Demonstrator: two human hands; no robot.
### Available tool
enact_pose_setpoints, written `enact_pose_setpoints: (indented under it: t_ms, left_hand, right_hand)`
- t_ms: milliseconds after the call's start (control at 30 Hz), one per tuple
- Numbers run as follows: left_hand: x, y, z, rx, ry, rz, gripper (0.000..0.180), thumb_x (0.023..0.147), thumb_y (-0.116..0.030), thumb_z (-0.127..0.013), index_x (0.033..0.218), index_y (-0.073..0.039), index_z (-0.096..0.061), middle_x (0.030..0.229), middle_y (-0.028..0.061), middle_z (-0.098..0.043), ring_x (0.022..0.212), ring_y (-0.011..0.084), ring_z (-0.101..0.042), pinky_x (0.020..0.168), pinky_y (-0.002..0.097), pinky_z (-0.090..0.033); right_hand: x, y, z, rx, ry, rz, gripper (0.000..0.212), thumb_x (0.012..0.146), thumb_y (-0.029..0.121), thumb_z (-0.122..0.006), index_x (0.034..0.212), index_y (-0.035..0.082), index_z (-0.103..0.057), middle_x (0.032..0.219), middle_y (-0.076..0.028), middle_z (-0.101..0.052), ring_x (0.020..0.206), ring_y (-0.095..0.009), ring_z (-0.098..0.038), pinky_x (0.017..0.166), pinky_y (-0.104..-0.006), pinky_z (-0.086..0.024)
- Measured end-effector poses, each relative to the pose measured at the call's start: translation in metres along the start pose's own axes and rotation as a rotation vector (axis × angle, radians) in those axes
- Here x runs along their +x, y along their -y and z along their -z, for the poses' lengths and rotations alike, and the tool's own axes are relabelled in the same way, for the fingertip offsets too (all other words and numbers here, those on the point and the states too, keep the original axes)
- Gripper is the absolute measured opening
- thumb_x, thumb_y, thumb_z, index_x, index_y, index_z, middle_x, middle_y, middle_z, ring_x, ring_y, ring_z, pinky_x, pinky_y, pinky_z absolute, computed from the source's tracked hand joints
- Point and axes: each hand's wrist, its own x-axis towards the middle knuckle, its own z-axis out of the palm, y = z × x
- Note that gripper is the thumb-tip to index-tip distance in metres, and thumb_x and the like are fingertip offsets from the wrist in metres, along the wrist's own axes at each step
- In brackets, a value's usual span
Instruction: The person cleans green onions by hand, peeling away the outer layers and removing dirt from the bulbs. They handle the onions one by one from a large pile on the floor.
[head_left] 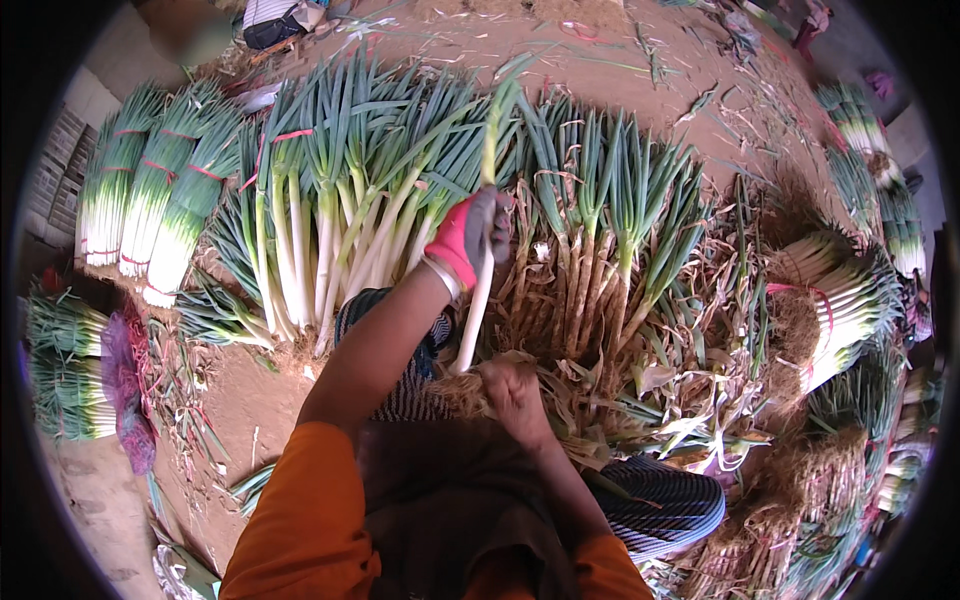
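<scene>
While a tilted spring onion (477,305) is gripped by the gloved left hand (470,235) near the onion row (330,215), the right hand (515,397) is curled by the roots (452,395); its grip can't be told.

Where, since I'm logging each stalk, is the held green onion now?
In the head view, near the centre: the green onion is in the gloved left hand, its root end just left of the bare right hand.
</scene>
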Motion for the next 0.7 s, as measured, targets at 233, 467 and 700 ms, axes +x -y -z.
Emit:
enact_pose_setpoints:
  t_ms: [233, 467, 700]
  left_hand:
    - [0.005, -0.086, 0.011, 0.115, 0.003, -0.236, 0.039, 0.089, -0.040, -0.053, 0.107, -0.005, -0.052, 0.062, -0.0057, -0.041, 0.047, 0.0056, -0.039, 0.039, 0.0223, -0.035]
    - [0.009, -0.181, 0.116, 0.451, -0.257, -0.203, 0.023, 0.080, -0.032, -0.064, 0.085, -0.012, -0.053, 0.066, -0.0014, -0.048, 0.047, 0.0110, -0.041, 0.040, 0.0260, -0.036]
    - [-0.009, -0.070, 0.382, 0.785, -0.596, -0.258, 0.023, 0.082, -0.012, -0.059, 0.103, -0.005, -0.054, 0.066, 0.0075, -0.057, 0.053, 0.0211, -0.055, 0.048, 0.0347, -0.047]
  right_hand:
    - [-0.114, -0.077, 0.005, -0.400, 0.122, -0.168, 0.011, 0.082, 0.013, -0.054, 0.087, 0.004, -0.059, 0.075, -0.018, -0.056, 0.073, -0.038, -0.056, 0.063, -0.0419, -0.046]
    - [-0.026, -0.102, 0.043, -0.549, -0.066, -0.139, 0.016, 0.082, 0.015, -0.056, 0.094, 0.006, -0.061, 0.089, -0.017, -0.063, 0.081, -0.035, -0.060, 0.068, -0.0422, -0.048]
    - [0.077, -0.220, 0.038, -0.616, -0.217, -0.445, 0.032, 0.080, 0.029, -0.061, 0.095, 0.001, -0.059, 0.076, -0.018, -0.062, 0.072, -0.031, -0.062, 0.062, -0.0411, -0.049]
